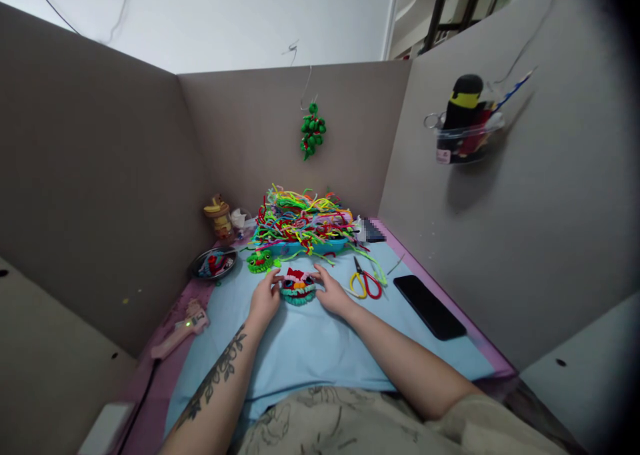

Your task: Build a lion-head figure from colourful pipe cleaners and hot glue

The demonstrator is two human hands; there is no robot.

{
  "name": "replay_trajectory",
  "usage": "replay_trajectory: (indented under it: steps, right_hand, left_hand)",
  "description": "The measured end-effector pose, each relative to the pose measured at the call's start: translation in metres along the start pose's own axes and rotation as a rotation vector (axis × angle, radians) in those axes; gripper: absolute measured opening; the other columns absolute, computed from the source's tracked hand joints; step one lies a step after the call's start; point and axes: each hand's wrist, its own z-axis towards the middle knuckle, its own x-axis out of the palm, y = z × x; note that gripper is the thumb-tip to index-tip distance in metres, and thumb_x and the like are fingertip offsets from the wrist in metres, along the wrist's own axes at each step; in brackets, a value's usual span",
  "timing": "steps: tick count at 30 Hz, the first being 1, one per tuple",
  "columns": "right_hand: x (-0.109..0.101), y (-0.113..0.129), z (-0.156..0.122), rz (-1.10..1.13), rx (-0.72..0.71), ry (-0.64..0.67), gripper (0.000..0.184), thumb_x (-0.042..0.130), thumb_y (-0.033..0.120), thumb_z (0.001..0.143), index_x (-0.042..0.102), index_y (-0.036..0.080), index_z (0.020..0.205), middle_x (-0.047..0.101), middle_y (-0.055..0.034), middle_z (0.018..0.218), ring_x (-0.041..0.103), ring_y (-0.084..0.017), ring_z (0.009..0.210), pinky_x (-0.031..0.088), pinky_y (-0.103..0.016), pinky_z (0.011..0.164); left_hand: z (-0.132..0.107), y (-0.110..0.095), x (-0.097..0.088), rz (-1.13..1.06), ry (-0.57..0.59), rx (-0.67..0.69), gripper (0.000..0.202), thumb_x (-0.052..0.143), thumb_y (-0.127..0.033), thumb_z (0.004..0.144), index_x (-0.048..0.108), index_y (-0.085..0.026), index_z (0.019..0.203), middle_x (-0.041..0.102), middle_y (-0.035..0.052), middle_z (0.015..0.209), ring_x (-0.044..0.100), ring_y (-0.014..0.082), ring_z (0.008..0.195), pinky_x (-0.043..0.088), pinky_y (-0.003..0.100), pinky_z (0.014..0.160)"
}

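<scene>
A small fuzzy pipe-cleaner face (299,293) in teal, red, pink and orange, with dark eyes, lies on the blue cloth in front of me. My left hand (266,299) grips its left edge with bent fingertips. On the opposite edge, my right hand (331,291) holds it with thumb and fingers. A green pipe-cleaner frog face (260,261) rests just beyond my left hand. Scissors (365,283) with one yellow and one red handle lie to the right of my right hand.
Behind is a blue tray (287,247) heaped with colourful pipe cleaners (305,218). At left are a dark bowl (215,263), a pink glue gun (183,331) and a brown cup (220,218). A black phone (429,306) lies right; a plastic holder (467,135) hangs on the partition.
</scene>
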Motion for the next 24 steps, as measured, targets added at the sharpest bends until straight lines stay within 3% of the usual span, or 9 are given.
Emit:
replay_trajectory:
  steps: [11, 24]
  right_hand:
    - [-0.0010, 0.0032, 0.0000, 0.005, 0.003, 0.013, 0.075, 0.045, -0.001, 0.063, 0.032, 0.020, 0.134, 0.057, -0.0087, 0.123, 0.052, -0.018, 0.115, 0.036, -0.040, 0.102]
    - [0.0004, 0.0039, -0.0007, -0.065, 0.014, -0.002, 0.072, 0.048, 0.003, 0.066, 0.033, 0.020, 0.135, 0.053, -0.0101, 0.126, 0.053, -0.020, 0.112, 0.038, -0.040, 0.098]
  left_hand:
    - [0.0001, 0.0031, 0.0025, -0.033, 0.023, 0.008, 0.043, 0.041, -0.012, 0.080, 0.046, -0.020, 0.122, 0.067, 0.0065, 0.108, 0.061, 0.0194, 0.100, 0.047, 0.036, 0.086]
    - [0.0010, -0.0008, -0.0003, -0.042, -0.088, -0.045, 0.039, 0.046, -0.019, 0.081, 0.046, -0.018, 0.120, 0.064, 0.0096, 0.108, 0.060, 0.0201, 0.099, 0.048, 0.036, 0.083]
